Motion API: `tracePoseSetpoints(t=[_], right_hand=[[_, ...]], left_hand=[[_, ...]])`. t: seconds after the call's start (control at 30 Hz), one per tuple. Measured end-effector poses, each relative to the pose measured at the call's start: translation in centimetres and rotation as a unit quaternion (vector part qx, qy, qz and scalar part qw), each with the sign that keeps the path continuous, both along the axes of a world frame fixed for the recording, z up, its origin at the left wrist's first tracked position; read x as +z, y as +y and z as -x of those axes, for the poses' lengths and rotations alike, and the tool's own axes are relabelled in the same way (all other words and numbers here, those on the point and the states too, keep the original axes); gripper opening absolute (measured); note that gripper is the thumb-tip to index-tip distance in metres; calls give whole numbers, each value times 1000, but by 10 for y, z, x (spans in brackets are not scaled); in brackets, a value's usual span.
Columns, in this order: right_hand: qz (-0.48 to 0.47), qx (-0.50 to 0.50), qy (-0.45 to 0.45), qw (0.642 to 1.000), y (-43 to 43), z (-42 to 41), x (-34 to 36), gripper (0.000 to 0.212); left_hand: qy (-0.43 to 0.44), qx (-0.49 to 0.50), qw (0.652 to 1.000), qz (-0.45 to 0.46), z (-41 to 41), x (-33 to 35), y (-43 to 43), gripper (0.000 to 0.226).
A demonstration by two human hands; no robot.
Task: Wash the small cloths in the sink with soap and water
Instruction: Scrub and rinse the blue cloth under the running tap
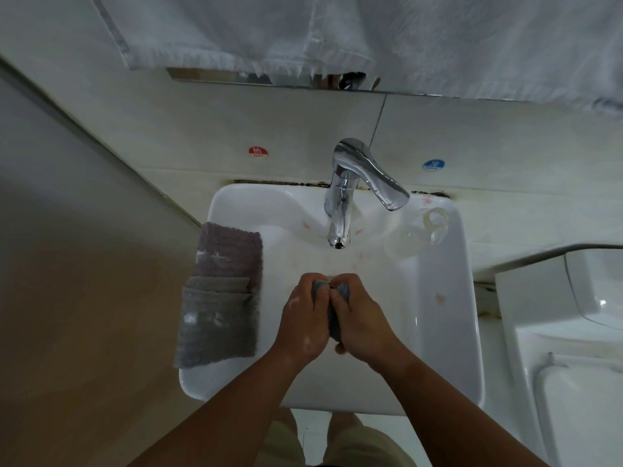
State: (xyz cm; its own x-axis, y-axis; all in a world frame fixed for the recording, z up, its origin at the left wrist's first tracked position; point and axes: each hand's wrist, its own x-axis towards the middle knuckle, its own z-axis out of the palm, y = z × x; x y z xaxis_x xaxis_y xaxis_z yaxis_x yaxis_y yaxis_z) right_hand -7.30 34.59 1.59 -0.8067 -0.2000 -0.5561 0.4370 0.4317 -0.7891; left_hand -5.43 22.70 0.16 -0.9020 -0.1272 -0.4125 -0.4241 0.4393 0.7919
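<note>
Over the middle of the white sink (441, 298), my left hand (303, 315) and my right hand (362, 321) press together and grip a small grey cloth (333, 318) bunched between them. Only slivers of that cloth show between the fingers. Soap foam clings to my left hand. Two more grey cloths (222, 294) lie draped over the sink's left rim, one overlapping the other, with white suds on them. The chrome tap (344, 203) stands at the back of the basin, its spout above my hands; no water stream is visible.
A clear soap dish (424, 227) sits on the sink's back right corner. White towels (303, 32) hang above, against the tiled wall. A toilet cistern (573, 315) stands close on the right. A beige wall runs along the left.
</note>
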Motion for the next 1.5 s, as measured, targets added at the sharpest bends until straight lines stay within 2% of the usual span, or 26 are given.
tracePoseSetpoints(t=[0.07,0.17,0.27,0.4,0.53,0.67,0.8,0.93,1.0,1.1,1.17,1.27,1.37,1.5], right_hand=[[-39,-18,55,998,0,-5,-5,15],[-27,-79,40,996,-6,-5,-6,15],[-59,-62,93,992,-11,-1,-3,23],[-94,-39,165,981,-11,2,-5,33],[-104,-30,204,973,-11,5,-5,47],[-98,-32,229,968,-11,8,-5,51],[-85,-36,231,969,-12,11,-4,56],[-82,-38,221,971,-12,14,-8,50],[-89,-29,217,972,-12,15,-10,43],[-96,-40,227,968,-13,15,-13,42],[-76,-55,224,970,-11,15,-17,41],[-33,-23,164,986,3,16,-23,19],[-19,-7,116,993,18,16,-29,11],[-87,32,104,990,40,19,-39,10]], left_hand=[[15,3,1000,10,-4,-6,3,22],[39,30,999,23,-4,0,12,24],[68,44,995,61,-2,-2,13,35],[95,19,992,87,2,1,13,45],[121,-54,979,155,4,1,10,36],[125,-72,978,150,12,12,9,63],[125,-78,983,106,17,20,9,68],[50,-29,994,88,19,18,9,31],[58,-21,995,80,21,14,8,32],[87,-29,994,50,18,5,9,52],[80,-25,996,33,15,-5,7,47],[22,-25,999,9,15,-11,-4,29],[25,-52,996,64,10,-22,-23,20],[-11,72,997,24,9,-31,-45,29]])
